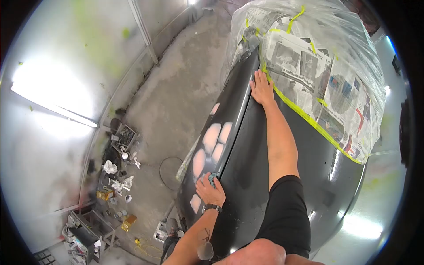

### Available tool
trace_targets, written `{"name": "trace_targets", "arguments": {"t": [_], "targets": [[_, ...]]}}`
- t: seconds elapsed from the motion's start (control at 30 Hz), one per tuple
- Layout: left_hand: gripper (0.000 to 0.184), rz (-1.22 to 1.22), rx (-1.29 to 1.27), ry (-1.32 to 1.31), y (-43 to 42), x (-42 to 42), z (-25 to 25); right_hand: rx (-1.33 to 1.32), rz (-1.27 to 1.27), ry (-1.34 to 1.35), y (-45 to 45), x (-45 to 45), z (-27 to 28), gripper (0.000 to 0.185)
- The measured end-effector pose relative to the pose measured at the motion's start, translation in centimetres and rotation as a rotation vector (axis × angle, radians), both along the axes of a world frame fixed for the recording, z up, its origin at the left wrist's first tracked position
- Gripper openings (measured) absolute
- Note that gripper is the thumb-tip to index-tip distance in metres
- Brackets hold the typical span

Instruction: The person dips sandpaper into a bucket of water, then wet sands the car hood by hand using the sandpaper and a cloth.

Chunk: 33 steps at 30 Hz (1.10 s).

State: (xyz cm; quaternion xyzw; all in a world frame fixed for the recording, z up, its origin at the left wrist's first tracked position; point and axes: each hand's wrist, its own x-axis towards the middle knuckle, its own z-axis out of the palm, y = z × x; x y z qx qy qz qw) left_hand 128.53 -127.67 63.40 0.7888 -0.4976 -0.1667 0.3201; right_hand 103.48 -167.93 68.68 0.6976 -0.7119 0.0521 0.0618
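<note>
A dark car body fills the middle, its hood (247, 185) beside a fender (238, 95) with several pinkish patches (212, 138). On the fender's lower part, near the gap to the hood, my left hand (210, 189) presses a small blue-green piece of material (212, 178) to the surface. A dark wristwatch (212, 207) is on that wrist. Farther up, my right hand (262, 87) lies flat by the hood's edge, fingers spread and holding nothing. Its fingertips are close to the yellow-green tape (304, 113) that borders the newspaper (296, 57).
Clear plastic sheeting (375, 66) covers the car's upper part. At the left, a metal frame cart (99, 225), crumpled paper (110, 167) and a small yellow box (128, 222) are on the floor. A thin hose (161, 170) curls beside the fender. Lit booth walls (53, 145) stand farther left.
</note>
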Motion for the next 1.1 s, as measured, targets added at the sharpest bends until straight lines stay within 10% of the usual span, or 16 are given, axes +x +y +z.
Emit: {"name": "trace_targets", "arguments": {"t": [0.23,0.53,0.8,1.1], "targets": [[0.037,0.002,-0.024,-0.026,-0.2,-0.2,0.1,-0.035,0.100,0.062,5.9,2.2,-0.2,0.071],[0.033,0.007,-0.028,-0.021,-0.2,-0.1,0.3,0.573,0.345,-0.152,40.3,8.1,3.4,0.082],[0.033,0.003,-0.057,-0.028,-0.3,-0.2,-0.2,-0.107,-0.244,-0.116,17.6,3.9,0.2,0.069],[0.034,0.002,-0.042,-0.056,-0.3,-0.3,0.7,0.070,-0.560,-0.129,59.7,13.3,-4.5,0.082]]}}
